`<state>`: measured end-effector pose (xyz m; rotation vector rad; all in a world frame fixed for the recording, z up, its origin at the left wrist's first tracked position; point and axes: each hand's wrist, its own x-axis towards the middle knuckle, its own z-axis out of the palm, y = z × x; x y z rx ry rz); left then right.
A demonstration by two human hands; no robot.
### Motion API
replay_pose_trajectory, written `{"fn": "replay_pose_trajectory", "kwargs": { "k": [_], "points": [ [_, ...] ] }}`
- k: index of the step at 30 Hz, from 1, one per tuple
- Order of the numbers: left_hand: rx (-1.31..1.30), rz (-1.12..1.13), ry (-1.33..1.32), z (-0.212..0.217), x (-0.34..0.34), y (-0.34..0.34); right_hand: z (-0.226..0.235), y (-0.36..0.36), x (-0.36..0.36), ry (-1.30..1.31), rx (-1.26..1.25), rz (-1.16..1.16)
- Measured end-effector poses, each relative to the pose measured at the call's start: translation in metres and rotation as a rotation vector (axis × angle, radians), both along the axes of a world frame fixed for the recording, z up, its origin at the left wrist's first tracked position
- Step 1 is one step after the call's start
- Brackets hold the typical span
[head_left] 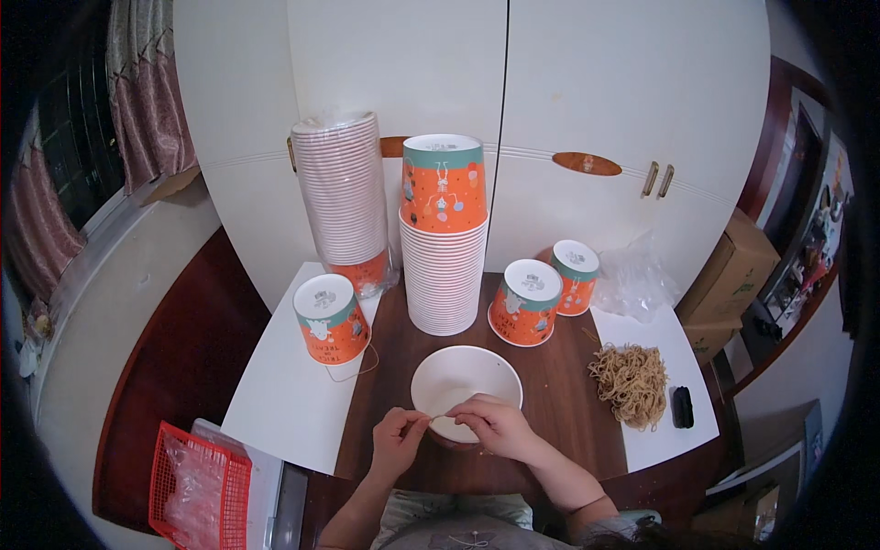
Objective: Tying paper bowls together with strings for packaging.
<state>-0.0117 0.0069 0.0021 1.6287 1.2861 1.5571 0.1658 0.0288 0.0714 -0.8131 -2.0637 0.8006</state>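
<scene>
A thin tan cord (437,417) is above the near part of an open paper bucket (467,367), so fine that its ends and any knot in it cannot be made out. The left hand (400,437) pinches it between thumb and forefinger; the right hand (492,425) pinches it too, thumb and fingertips pressed together, its other fingers partly hidden. The hands cover the bucket's near rim, and its outer wall hardly shows.

The bucket stands on a brown table (559,403). Beyond it, an upside-down orange bucket (332,325) sits to the left, a cord loop (374,357) beside it — where that loop starts is hidden. A tall bucket stack (445,266) rises in the middle, with a plastic-wrapped stack (341,202) behind to its left. On the right, one upturned bucket (525,307) partly covers another (577,275), near a crumpled clear bag (637,280). Nearer lie a tangled cord pile (630,385) and a small black object (682,407) — its kind unclear. A red basket (240,495) at lower left is cut off below.
</scene>
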Motion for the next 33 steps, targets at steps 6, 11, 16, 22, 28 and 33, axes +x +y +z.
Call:
{"fn": "replay_pose_trajectory", "kwargs": {
  "k": [6,11,16,22,28,33],
  "points": [
    [-0.063,0.001,-0.012,0.002,-0.001,-0.001,0.002,-0.003,0.002,0.146,-0.080,-0.027],
    [0.141,0.015,0.201,0.024,-0.002,-0.002,0.007,-0.002,0.002,0.181,-0.122,0.023],
    [0.193,-0.067,0.349,0.036,-0.006,0.002,0.018,-0.004,-0.008,0.194,-0.088,0.078],
    [0.139,-0.139,0.263,0.032,-0.012,0.005,0.018,-0.001,-0.006,0.246,-0.117,0.131],
    [0.101,-0.261,0.251,0.014,-0.022,0.013,0.022,0.002,-0.004,0.407,-0.310,0.252],
    [0.038,-0.352,0.197,0.006,-0.025,0.019,0.042,-0.002,0.001,0.574,-0.505,0.287]
  ]
}}
